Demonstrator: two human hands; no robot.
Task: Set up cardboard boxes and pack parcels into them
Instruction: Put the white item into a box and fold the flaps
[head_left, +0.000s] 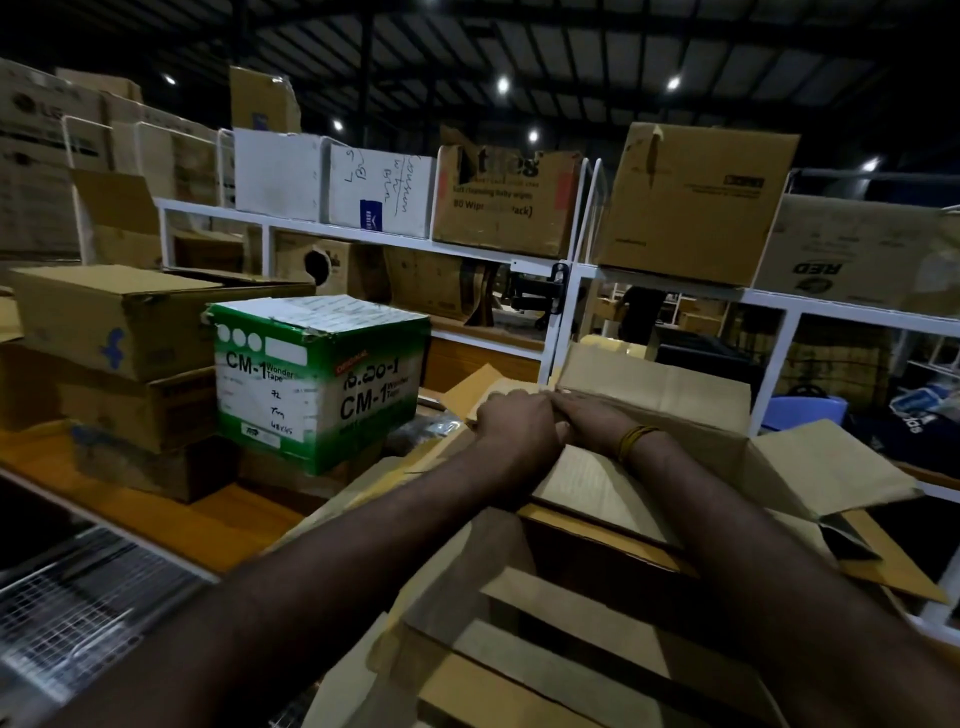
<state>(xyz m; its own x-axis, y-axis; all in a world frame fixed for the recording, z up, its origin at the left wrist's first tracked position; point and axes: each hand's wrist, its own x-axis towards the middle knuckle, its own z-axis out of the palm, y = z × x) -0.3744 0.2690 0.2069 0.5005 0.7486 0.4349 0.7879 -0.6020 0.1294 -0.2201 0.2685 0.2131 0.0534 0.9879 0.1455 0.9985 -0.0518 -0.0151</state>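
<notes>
A brown cardboard box lies on the wooden table in front of me, with its flaps spread open to the right and back. My left hand and my right hand meet at the far left edge of the box's top flap. Both hands curl over that flap edge and grip it, fingertips touching each other. A yellow band sits on my right wrist. More flattened cardboard lies under my forearms at the near edge.
A green and white CM-1 tape box stands left of my hands. Stacked brown boxes fill the table's left side. A white metal shelf with several boxes runs behind. A wire basket sits at the lower left.
</notes>
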